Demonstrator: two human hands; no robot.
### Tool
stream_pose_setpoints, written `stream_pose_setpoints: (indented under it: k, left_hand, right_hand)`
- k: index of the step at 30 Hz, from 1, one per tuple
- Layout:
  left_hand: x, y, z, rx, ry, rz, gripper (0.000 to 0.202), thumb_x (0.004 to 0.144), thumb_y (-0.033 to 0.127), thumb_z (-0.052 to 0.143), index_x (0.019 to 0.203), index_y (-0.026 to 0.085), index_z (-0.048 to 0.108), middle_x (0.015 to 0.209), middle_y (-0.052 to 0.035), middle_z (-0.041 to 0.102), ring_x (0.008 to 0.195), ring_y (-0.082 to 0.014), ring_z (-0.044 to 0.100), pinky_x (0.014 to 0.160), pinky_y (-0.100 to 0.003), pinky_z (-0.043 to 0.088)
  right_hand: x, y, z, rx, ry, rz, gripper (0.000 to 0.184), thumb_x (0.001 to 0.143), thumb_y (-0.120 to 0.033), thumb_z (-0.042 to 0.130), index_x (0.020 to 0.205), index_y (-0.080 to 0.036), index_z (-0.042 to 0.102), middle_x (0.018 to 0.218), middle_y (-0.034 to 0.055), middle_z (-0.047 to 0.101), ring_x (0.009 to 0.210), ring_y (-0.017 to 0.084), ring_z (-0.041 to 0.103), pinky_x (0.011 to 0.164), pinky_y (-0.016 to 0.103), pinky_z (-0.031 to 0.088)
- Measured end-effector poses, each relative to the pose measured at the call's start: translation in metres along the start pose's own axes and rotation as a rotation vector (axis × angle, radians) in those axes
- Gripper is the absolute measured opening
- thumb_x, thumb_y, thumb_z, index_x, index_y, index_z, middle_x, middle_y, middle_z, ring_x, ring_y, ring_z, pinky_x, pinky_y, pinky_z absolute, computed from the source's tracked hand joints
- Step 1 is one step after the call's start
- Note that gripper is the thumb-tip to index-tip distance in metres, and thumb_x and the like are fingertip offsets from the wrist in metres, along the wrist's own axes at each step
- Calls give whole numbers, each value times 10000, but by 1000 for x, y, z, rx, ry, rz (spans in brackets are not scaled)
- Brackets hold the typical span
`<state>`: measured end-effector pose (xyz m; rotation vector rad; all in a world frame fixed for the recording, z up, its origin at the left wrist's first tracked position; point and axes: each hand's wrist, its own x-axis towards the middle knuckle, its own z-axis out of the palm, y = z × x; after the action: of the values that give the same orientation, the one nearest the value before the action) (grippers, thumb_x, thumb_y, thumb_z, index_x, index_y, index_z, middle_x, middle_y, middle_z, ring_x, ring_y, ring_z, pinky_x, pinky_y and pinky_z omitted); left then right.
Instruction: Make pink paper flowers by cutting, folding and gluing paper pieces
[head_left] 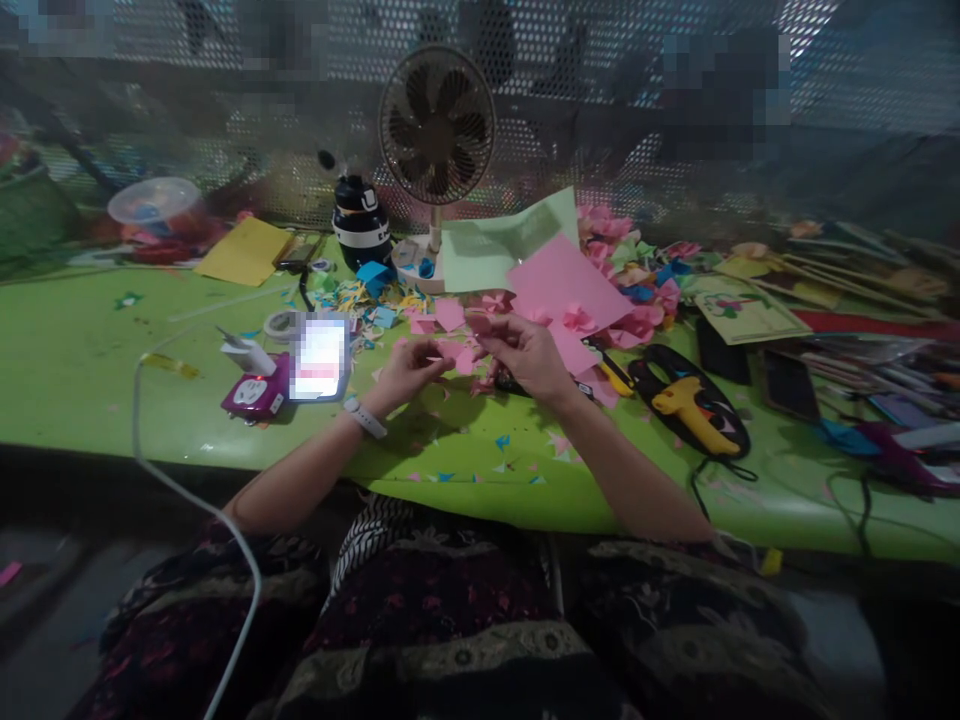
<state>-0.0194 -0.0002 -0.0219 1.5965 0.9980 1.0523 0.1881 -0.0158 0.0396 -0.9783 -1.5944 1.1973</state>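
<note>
Over the green table (67, 350), my left hand (409, 372) pinches at the edge of a small pink paper piece (461, 358). My right hand (529, 358) is closed around another bit of pink paper (478, 323) at its fingertips, facing the left hand. Whether the two bits are one piece I cannot tell. Pink paper squares (450, 314) lie just beyond my fingers, among small scraps. A large pink sheet (566, 285) and a pale green sheet (495, 245) rest behind my right hand. Under that hand a dark object is partly hidden.
A fan (437, 125) and a dark bottle (361, 225) stand at the back. To the left are a lit phone (321, 360), a purple power socket (259, 390) and a tape roll (283, 325). A yellow glue gun (697, 412) and a yellow cutter (616, 372) lie right.
</note>
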Motion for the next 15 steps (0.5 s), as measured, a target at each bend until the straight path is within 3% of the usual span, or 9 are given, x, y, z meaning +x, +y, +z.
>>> stream_pose_setpoints:
  k: [6, 11, 15]
  left_hand:
    - [-6, 7, 7, -380, 25, -108, 360, 735, 341, 857, 890, 152, 592, 831, -22, 718, 782, -150, 732, 730, -288, 624]
    - [-11, 14, 10, -522, 34, -157, 506, 737, 310, 865, 1172, 189, 636, 824, 0, 730, 806, -140, 726, 784, -293, 628]
    - [-14, 21, 12, -594, 7, -191, 453, 719, 304, 870, 1115, 169, 696, 939, -42, 755, 882, -170, 737, 823, -327, 633]
  right_hand:
    - [1, 5, 5, -176, -137, 138, 248, 872, -412, 681, 814, -179, 617, 684, -8, 660, 451, 89, 558, 457, 232, 479]
    - [1, 9, 7, -314, -87, 124, 193, 877, -341, 622, 765, -184, 604, 623, -9, 636, 490, 121, 588, 492, 246, 471]
    - [-1, 6, 7, -344, -47, 118, 239, 855, -389, 641, 727, -196, 583, 622, -2, 632, 497, 130, 581, 492, 258, 468]
